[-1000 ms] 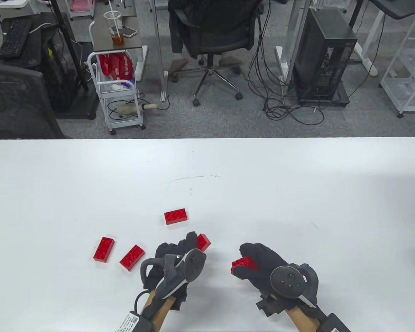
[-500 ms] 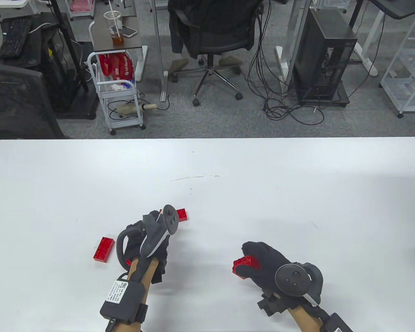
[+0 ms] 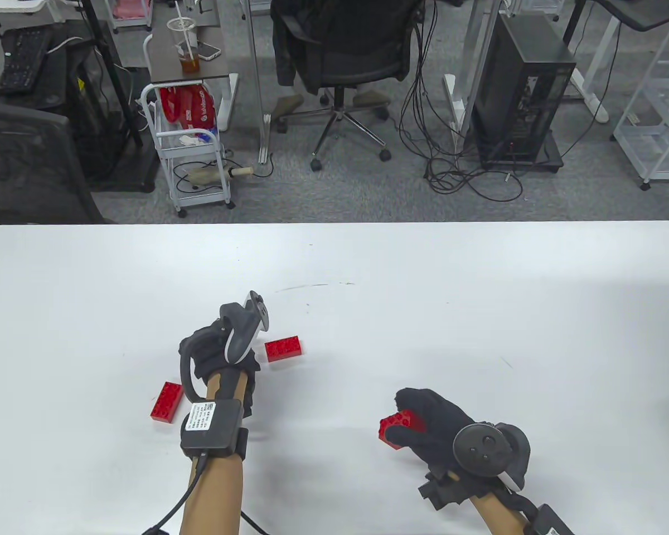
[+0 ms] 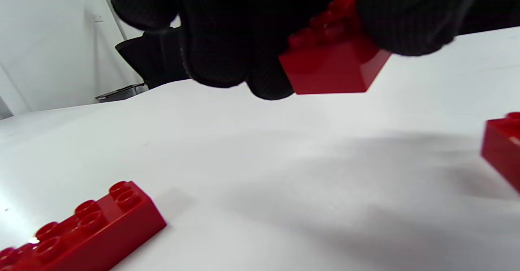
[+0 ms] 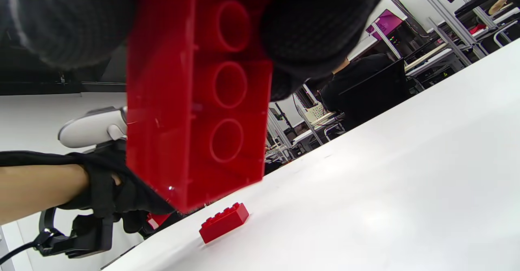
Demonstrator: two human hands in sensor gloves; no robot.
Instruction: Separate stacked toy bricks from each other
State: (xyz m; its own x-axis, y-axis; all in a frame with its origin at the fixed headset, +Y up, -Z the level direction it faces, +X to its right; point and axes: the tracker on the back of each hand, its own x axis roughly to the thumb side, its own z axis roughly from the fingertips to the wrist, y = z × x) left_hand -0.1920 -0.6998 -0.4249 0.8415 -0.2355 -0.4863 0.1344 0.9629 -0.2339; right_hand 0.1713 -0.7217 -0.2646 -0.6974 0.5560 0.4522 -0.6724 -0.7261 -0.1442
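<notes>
1. Fingers [image 4: 406, 23] of my left hand [image 3: 217, 348] pinch a brick [image 4: 333, 66] above the table [image 3: 479, 290], beside the loose brick [image 3: 283, 349].
2. My right hand [image 3: 429, 426] grips another brick [image 3: 398, 429], well right of that loose brick.

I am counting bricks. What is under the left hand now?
The left hand holds one red brick above the white table. Its far end is covered.
</notes>
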